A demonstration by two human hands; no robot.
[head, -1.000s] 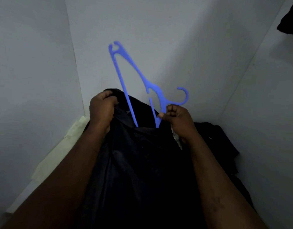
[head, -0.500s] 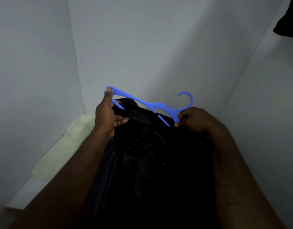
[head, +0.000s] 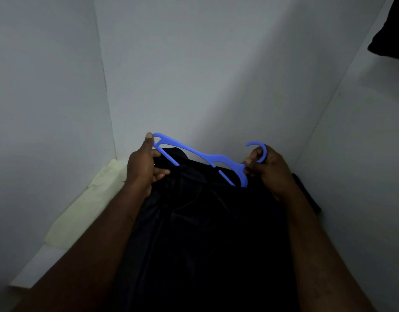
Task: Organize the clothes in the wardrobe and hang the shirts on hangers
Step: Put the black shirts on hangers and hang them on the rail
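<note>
Head view shows two hands, one hanger and one dark shirt inside a pale wardrobe. The left hand (head: 142, 168) has its fingers closed on the left end of the blue hanger (head: 200, 157), thumb up along the tip, with lower fingers also pinching the shirt (head: 200, 233). The right hand (head: 269, 170) has its fingers clamped on the hanger just below its hook, on the right. The hanger lies tilted, left end farther, and its right arm disappears into the shirt's neck. The shirt hangs down between the two forearms toward the near edge. One pale yellow cloth (head: 81, 206) lies at left on the wardrobe floor. One more dark garment (head: 392, 39) shows at far upper right.
</note>
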